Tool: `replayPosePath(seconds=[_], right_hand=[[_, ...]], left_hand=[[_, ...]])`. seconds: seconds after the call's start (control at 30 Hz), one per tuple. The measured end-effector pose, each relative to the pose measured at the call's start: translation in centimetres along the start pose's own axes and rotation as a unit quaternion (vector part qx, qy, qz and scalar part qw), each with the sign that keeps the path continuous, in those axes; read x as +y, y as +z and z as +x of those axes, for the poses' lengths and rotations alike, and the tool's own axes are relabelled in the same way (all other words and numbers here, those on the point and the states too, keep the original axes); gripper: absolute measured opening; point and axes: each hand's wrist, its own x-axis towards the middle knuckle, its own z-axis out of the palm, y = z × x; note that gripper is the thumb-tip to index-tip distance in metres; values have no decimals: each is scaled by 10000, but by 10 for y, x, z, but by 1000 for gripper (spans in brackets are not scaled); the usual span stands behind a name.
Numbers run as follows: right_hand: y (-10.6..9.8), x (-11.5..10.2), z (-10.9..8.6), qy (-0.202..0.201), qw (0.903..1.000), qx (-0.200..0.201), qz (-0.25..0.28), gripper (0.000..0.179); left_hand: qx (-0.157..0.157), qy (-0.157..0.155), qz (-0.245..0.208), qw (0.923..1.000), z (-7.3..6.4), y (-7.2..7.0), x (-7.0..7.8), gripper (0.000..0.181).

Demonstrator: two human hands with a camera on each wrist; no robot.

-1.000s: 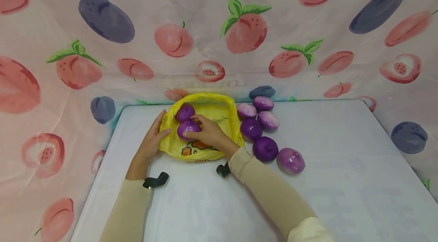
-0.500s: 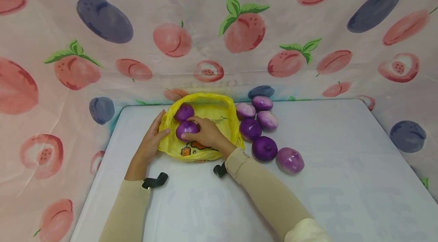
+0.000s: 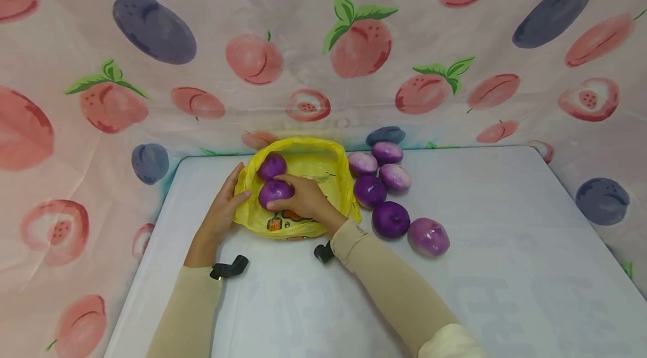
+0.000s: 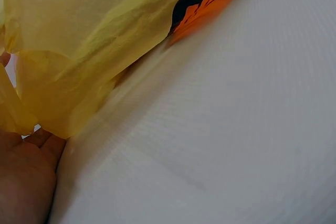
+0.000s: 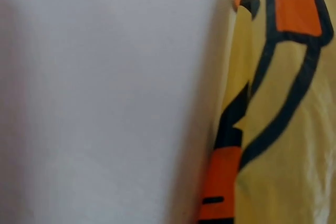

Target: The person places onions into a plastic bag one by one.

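A yellow plastic bag (image 3: pixel 349 178) with orange and black print stands with its mouth spread wide. My left hand (image 3: pixel 221 212) holds its left side, thumb over the rim and fingers along the outside; in the left wrist view the palm (image 4: pixel 26 182) is at the lower left, beside the bag (image 4: pixel 105 35). My right hand (image 3: pixel 308 198) reaches inside and grips a purple onion (image 3: pixel 273 192) between thumb and fingers. Just behind that one, another purple onion (image 3: pixel 272 166) rests in the bag. The right wrist view shows only the bag's printed side (image 5: pixel 294 129) and white tabletop.
Right of the bag, several onions lie grouped on the white table (image 3: pixel 505 245), some dark purple (image 3: pixel 391 220), others paler (image 3: pixel 396 177). The nearest pale onion (image 3: pixel 428 238) is close to my right sleeve (image 3: pixel 399 285). A fruit-printed cloth (image 3: pixel 303 21) hangs behind the table.
My right hand and the gripped onion have shifted very slightly left inside the bag. The left hand, the bag and the other onions keep their places.
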Motion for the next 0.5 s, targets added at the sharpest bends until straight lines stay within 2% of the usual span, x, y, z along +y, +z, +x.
replayPosePath(seconds=[0.23,0.37,0.5], right_hand=[[-4,7,-1,234,9989,-270,309,81],[-9,10,-2,413,9954,-450,741,80],[-13,12,-4,395,9902,-623,1183,76]], left_hand=[[-47,70,-205,9998,0,0,-1,73],[-38,66,-196,9998,-1,0,-1,73],[-51,64,-222,9997,-1,0,0,73]])
